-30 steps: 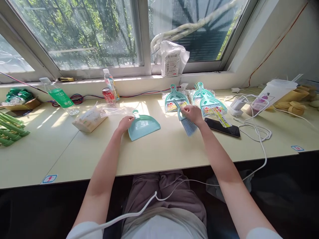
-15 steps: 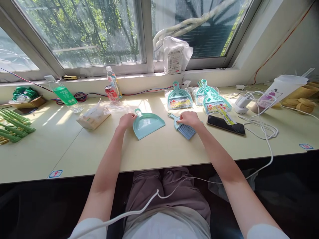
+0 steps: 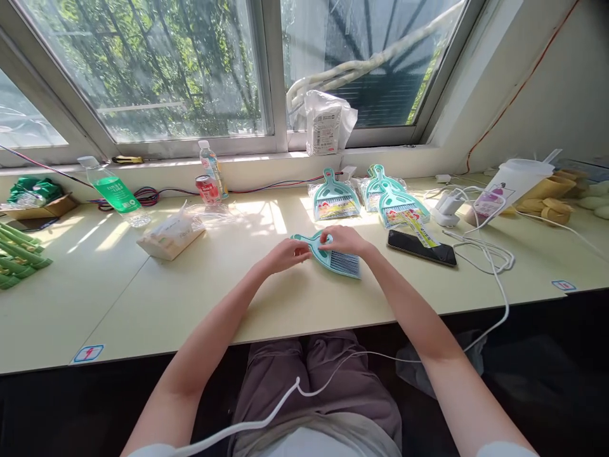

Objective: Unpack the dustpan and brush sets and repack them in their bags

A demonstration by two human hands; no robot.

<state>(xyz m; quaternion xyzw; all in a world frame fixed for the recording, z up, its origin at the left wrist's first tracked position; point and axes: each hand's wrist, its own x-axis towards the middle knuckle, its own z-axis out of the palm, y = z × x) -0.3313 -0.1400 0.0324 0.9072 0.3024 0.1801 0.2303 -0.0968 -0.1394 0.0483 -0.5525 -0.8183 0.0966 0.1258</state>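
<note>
A small teal hand brush (image 3: 346, 262) with grey-blue bristles lies against a matching teal dustpan (image 3: 329, 267), the two nested together above the table. My right hand (image 3: 345, 240) grips the brush from above, with its thumb and fingers closed near the base of the bristles. At the left edge of the dustpan, near the handles, my left hand (image 3: 287, 254) has its fingers curled and touching it. Most of the dustpan is hidden behind the brush.
Behind my hands stand packaged brush sets (image 3: 335, 198). A black phone (image 3: 422, 248), white cables (image 3: 495, 257) and a lidded plastic cup (image 3: 511, 187) are at right. A tissue pack (image 3: 170, 236), a green-labelled bottle (image 3: 115, 193) and a red can (image 3: 208, 189) are at left.
The dustpan has moved right and the brush slightly left, so the two now overlap. My hands, wide apart before, are close together. The view has shifted a little.
</note>
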